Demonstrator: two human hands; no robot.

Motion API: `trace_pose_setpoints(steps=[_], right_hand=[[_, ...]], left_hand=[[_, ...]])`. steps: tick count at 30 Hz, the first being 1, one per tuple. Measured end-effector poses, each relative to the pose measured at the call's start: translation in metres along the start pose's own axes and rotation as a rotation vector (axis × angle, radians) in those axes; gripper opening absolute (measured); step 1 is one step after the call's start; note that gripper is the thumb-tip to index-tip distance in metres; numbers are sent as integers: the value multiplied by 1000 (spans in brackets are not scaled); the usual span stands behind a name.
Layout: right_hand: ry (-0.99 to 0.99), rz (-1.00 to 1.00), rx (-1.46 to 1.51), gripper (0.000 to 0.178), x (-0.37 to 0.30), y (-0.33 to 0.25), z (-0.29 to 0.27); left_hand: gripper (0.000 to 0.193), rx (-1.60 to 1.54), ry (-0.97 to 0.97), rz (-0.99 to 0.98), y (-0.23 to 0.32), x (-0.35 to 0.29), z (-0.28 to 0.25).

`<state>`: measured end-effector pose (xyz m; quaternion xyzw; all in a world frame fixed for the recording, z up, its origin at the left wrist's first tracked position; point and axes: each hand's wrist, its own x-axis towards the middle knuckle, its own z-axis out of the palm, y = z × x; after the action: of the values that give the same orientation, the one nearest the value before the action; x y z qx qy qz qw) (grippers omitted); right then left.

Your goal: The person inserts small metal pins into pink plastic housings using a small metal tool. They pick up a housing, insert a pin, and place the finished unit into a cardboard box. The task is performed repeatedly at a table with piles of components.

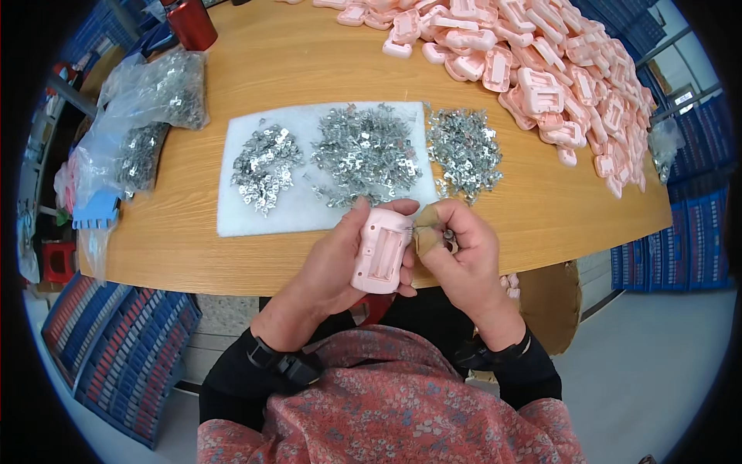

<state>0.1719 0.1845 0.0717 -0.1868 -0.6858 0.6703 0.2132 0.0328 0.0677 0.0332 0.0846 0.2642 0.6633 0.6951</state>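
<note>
A pink plastic housing [384, 255] with a long battery recess lies in my left hand [332, 255], whose fingers wrap round its left side and back. My right hand [461, 246] is pinched at the housing's upper right edge, with tan coverings on the thumb and forefinger. Small metal pieces show between and under its fingers, partly hidden. Beyond my hands is a white foam sheet [301, 218], bearing a smaller heap of metal contact pieces [267, 166] and a larger heap of metal springs and contacts [367, 151]. Another heap of metal contacts [465, 151] lies just right of the sheet.
A large pile of pink housings [541, 89] covers the far right of the wooden table [270, 73]. At the left are clear bags of metal parts [174, 89], a blue plastic piece [96, 210] and a red flask [191, 25]. Blue racks [124, 348] stand on the floor.
</note>
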Motion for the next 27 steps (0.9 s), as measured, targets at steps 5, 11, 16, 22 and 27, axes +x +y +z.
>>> trace_pose_setpoints(steps=[5,11,16,22,27], right_hand=[[-2,-163,-358,15,7,2,8],[31,-325,-634,20,12,15,10],[44,-414,-765,19,12,15,13],[77,-355,-770,26,10,2,9],[6,-46,-483,24,10,-4,5]], left_hand=[[62,-6,99,-48,4,-3,10],[64,34,114,-34,-1,-5,4],[61,89,199,-51,-2,-3,6],[58,45,207,-74,-2,0,0],[61,52,96,-29,-2,-2,-4]])
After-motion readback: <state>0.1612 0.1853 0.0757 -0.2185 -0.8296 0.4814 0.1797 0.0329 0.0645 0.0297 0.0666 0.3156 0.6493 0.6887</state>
